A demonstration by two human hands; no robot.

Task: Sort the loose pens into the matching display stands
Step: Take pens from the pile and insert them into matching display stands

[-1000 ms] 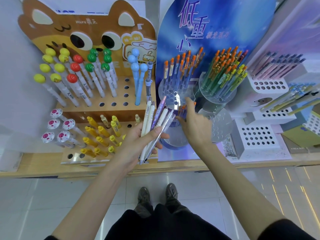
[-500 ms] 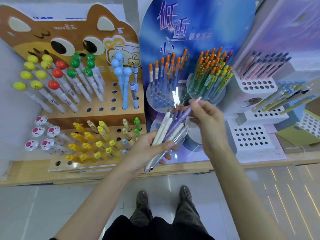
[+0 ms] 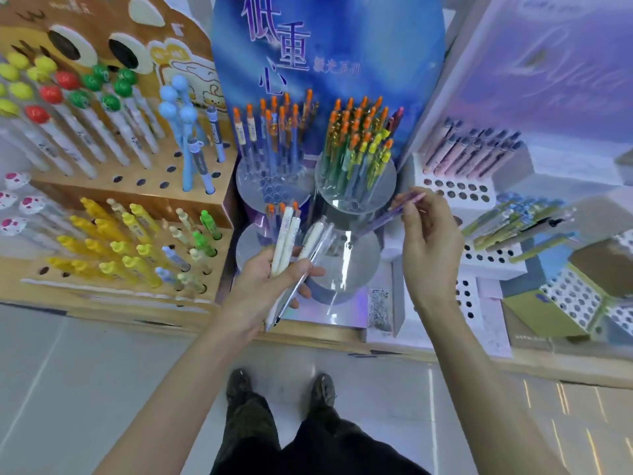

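Observation:
My left hand (image 3: 263, 286) grips a bundle of loose pens (image 3: 294, 241), several white and clear ones, in front of the clear round cups of the blue stand (image 3: 346, 262). Out to the right, my right hand (image 3: 430, 241) pinches a single purple pen (image 3: 394, 210) with a pink end. That pen lies slanted, just left of the white stepped stand (image 3: 455, 190), whose top tier holds pink and grey pens (image 3: 476, 149) and whose lower tiers show open holes.
A brown animal-faced pegboard stand (image 3: 137, 186) on the left holds ball-topped and yellow pens. Two upper clear cups (image 3: 356, 193) carry orange-capped pens. Green and blue pens (image 3: 513, 224) lie on a lower white tier at right. The shelf edge (image 3: 308, 334) runs above my feet.
My right hand has drawn the purple pen out of the bundle and carried it to the right, toward the white stand. The left hand keeps the remaining pens. The camera has shifted right.

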